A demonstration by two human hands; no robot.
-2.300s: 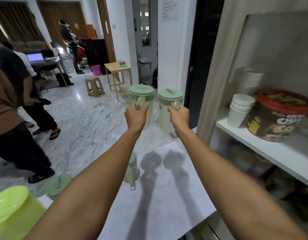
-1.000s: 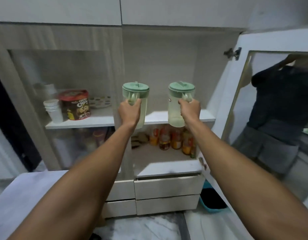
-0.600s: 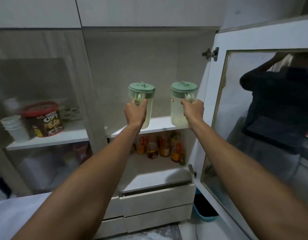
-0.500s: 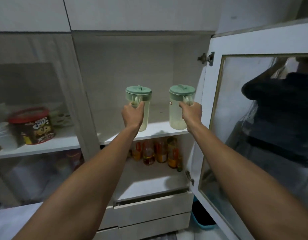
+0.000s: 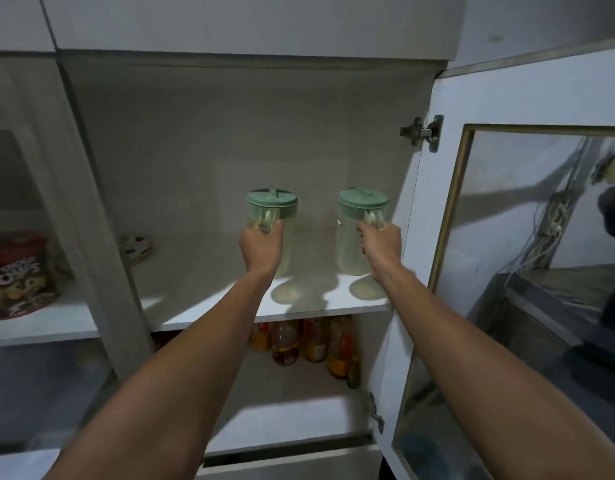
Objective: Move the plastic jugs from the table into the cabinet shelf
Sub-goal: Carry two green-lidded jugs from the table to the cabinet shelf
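Two jugs are in play. The left jug (image 5: 276, 233) and the right jug (image 5: 357, 233) stand upright over the middle shelf (image 5: 209, 303) of the open cabinet, well apart from each other. Each bottom sits at or just above the shelf board; contact cannot be confirmed. The left hand (image 5: 262, 247) is clenched round the left jug's handle. The right hand (image 5: 382, 247) is clenched round the right jug's handle.

Change: a second ago both jugs hung in front of the shelf's near edge. They are now inside the compartment, past that edge, and lower. Judgement: carrying is done for this pair; what remains is to set down and let go.

Edges and room:
- The right jug is near the right cabinet wall; the open door (image 5: 448, 237) stands just beyond it.
- The left jug has bare shelf to its left and behind it.
- The divider post (image 5: 101, 237) is well apart, far left.
- Headroom above both lids is ample.
- Bottles (image 5: 299, 341) on the shelf below do not obstruct.

Judgement: withdraw both hands straight toward the near side to avoid tipping the jugs.
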